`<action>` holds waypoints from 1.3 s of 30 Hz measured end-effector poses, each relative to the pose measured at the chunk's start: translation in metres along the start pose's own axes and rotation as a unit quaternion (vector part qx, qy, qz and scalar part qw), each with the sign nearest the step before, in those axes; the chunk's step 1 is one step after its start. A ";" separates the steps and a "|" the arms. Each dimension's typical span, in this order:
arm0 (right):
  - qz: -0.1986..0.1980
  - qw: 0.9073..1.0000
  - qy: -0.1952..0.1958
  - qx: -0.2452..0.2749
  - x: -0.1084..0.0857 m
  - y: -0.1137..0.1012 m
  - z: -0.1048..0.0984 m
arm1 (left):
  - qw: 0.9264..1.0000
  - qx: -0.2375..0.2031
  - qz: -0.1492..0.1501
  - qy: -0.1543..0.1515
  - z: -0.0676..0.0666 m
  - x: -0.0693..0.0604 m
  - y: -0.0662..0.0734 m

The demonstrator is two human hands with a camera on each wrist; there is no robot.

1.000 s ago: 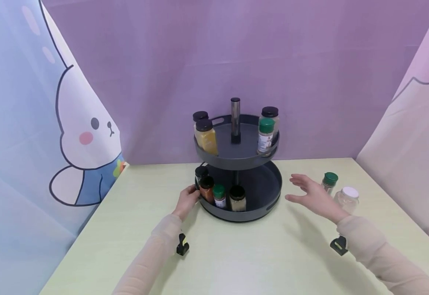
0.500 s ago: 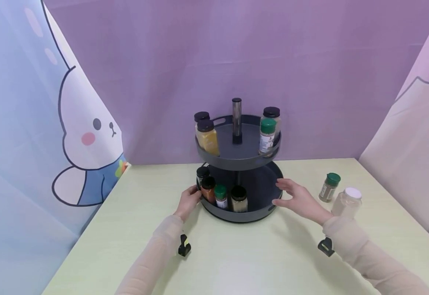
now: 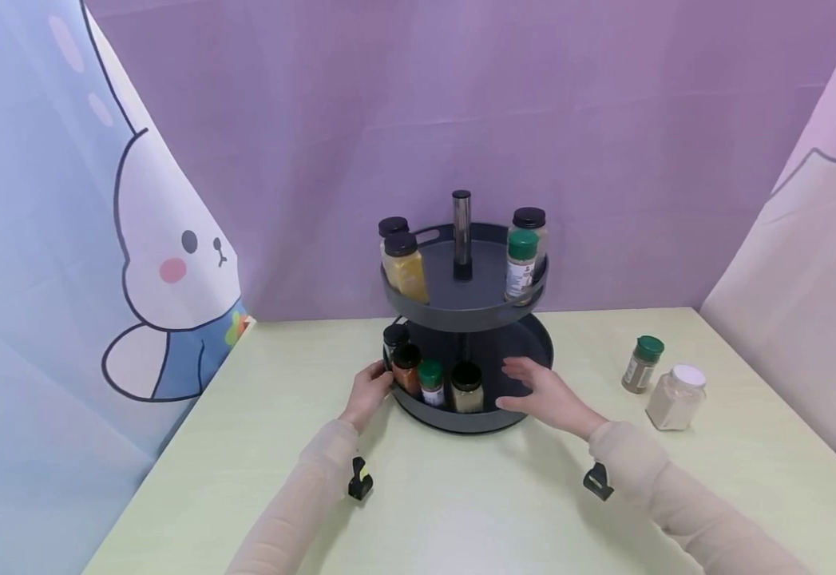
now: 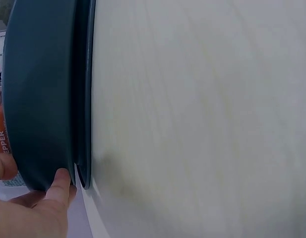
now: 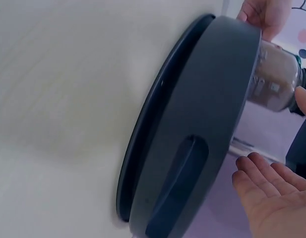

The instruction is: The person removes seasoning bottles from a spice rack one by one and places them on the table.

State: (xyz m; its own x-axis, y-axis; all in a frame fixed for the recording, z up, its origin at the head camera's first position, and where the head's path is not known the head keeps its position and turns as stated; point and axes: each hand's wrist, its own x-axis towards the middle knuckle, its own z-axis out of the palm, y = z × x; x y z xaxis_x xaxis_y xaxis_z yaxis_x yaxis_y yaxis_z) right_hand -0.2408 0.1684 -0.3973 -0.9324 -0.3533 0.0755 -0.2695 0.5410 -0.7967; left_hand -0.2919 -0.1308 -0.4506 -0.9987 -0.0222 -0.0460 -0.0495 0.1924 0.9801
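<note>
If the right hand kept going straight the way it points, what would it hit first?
Most likely the black-lidded beige jar on the lower tray, just ahead of the right hand, though exact depth is unclear.

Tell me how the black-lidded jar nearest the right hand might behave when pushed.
The jar looks smooth and clear, so probably stiff, perhaps slippery. Standing upright, it might tip, but the rim of the lower tray should limit sliding.

Right hand [image 3: 552,399] has neared the frontmost jar [image 3: 468,399].
</note>
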 end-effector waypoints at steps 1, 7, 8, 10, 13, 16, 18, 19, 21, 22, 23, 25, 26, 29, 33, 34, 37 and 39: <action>-0.002 1.000 -0.001 -0.002 0.001 0.000 0.002 | 1.000 0.000 0.002 -0.001 0.000 0.000 0.000; -0.007 1.000 -0.002 -0.001 0.007 -0.002 0.018 | 1.000 0.002 0.006 -0.004 0.000 0.001 -0.001; -0.008 1.000 -0.002 0.001 0.009 -0.003 0.021 | 1.000 0.004 0.007 -0.003 -0.001 0.001 -0.001; -0.010 1.000 -0.002 0.003 0.011 -0.004 0.025 | 1.000 0.004 0.006 0.001 -0.001 0.001 -0.001; -0.008 1.000 0.000 0.007 0.014 -0.007 0.029 | 1.000 0.003 0.005 0.000 -0.001 0.001 -0.002; -0.001 1.000 0.004 0.009 0.017 -0.009 0.033 | 1.000 -0.001 0.004 -0.002 -0.001 0.001 -0.002; 0.002 1.000 0.005 0.001 0.019 -0.010 0.037 | 1.000 -0.004 0.003 -0.003 -0.001 0.001 -0.002; 0.002 1.000 0.007 -0.004 0.020 -0.010 0.039 | 1.000 -0.005 0.003 -0.004 -0.001 0.000 -0.003; 0.002 1.000 0.010 -0.018 0.023 -0.011 0.043 | 1.000 -0.010 0.002 -0.005 -0.001 0.000 -0.003; 0.002 1.000 0.012 -0.027 0.024 -0.012 0.045 | 1.000 -0.011 0.001 -0.006 -0.001 0.000 -0.003; 0.004 0.999 0.016 -0.034 0.025 -0.013 0.047 | 1.000 -0.012 0.002 -0.008 -0.002 -0.001 -0.004; 0.011 0.999 0.023 -0.042 0.027 -0.015 0.051 | 1.000 -0.012 0.003 -0.010 -0.002 -0.001 -0.003; 0.015 0.999 0.025 -0.045 0.027 -0.016 0.052 | 1.000 -0.012 0.003 -0.010 -0.002 -0.001 -0.003; 0.025 0.998 0.031 -0.046 0.030 -0.018 0.057 | 1.000 -0.008 0.003 -0.008 -0.003 -0.001 -0.002; 0.031 0.998 0.039 -0.049 0.032 -0.018 0.059 | 1.000 -0.003 0.002 -0.003 -0.004 0.000 0.000; 0.033 0.997 0.041 -0.050 0.033 -0.018 0.060 | 1.000 -0.002 0.001 -0.004 -0.004 0.001 0.000; 0.039 0.997 0.043 -0.054 0.033 -0.018 0.060 | 1.000 0.000 -0.001 -0.009 -0.004 0.002 0.001; 0.039 0.997 0.043 -0.055 0.032 -0.018 0.059 | 1.000 0.001 -0.003 -0.013 -0.004 0.002 0.001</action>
State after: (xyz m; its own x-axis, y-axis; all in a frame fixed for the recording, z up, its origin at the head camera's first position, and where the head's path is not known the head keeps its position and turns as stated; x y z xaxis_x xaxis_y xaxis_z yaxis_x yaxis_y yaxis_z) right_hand -0.2518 0.1019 -0.4162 -0.9676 -0.2427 0.0700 -0.2150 0.6460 -0.7324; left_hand -0.2942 -0.1346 -0.4492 -0.9984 0.0025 -0.0568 -0.0552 0.1942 0.9794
